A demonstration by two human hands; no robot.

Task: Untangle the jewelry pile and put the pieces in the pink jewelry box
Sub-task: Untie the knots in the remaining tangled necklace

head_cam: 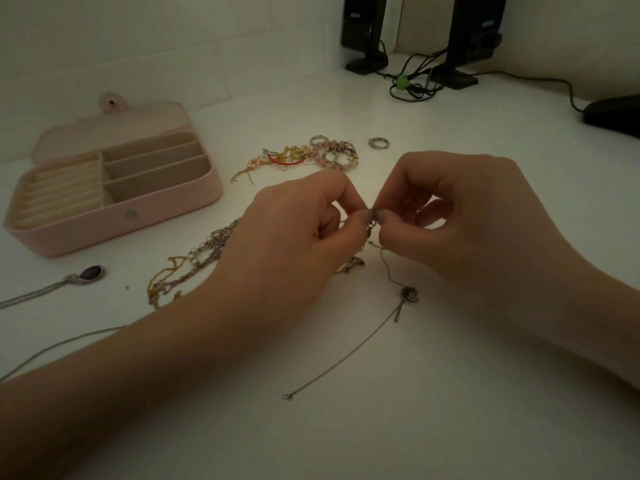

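White worktop runs back to a pale wall, dimly lit, with black stands and cables at the far right. At the centre, the left hand (298,233) and right hand (460,223) meet, fingertips of both pinched on a small clasp of a thin chain (346,355) that trails toward the near edge. A chain tangle (194,261) lies just left of the left hand; beaded bracelets (332,152) sit farther back. The pink jewelry box (114,216) stands open at the left, its compartments seemingly bare. These chains look light, limp and quick to snag, so gripping at clasps seems wisest.
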